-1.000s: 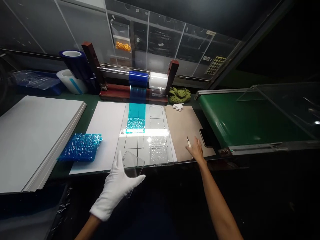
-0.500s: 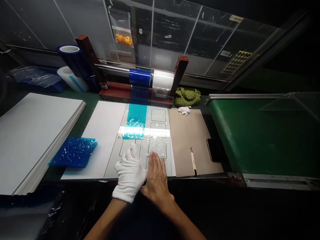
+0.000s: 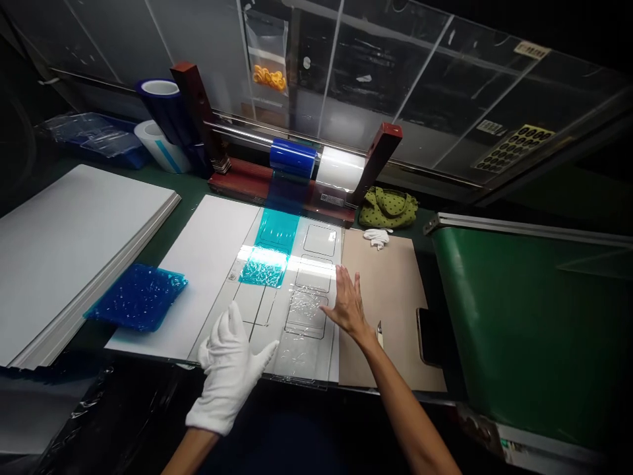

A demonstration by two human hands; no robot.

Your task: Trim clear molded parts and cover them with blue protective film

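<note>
My left hand (image 3: 232, 363), in a white glove, is over the near left part of the marked clear sheet (image 3: 220, 340). Its thumb stands apart from the fingers, and nothing shows in its grasp. Bare, my right hand (image 3: 347, 303) has its fingers spread at the sheet's right edge. Beside it, a strip of clear film (image 3: 302, 353) runs over the drawn outlines to the front edge. Teal film (image 3: 277, 237) covers part of the left column, its lower end crinkled. A craft knife (image 3: 380, 335) on brown board (image 3: 395, 284) is partly hidden by my right forearm.
At the back, a dark red stand (image 3: 237, 181) carries a blue film roll (image 3: 293, 157) and a clear film roll (image 3: 341, 168). Left are a white sheet stack (image 3: 89, 231) and blue film pieces (image 3: 141, 297). Right are a phone (image 3: 429, 336) and a green conveyor belt (image 3: 519, 316).
The clear plate at my left hand earlier is no longer in it. My hands came together over the near sheet, then parted: left hand leftward, right hand up and right. The view has tilted.
</note>
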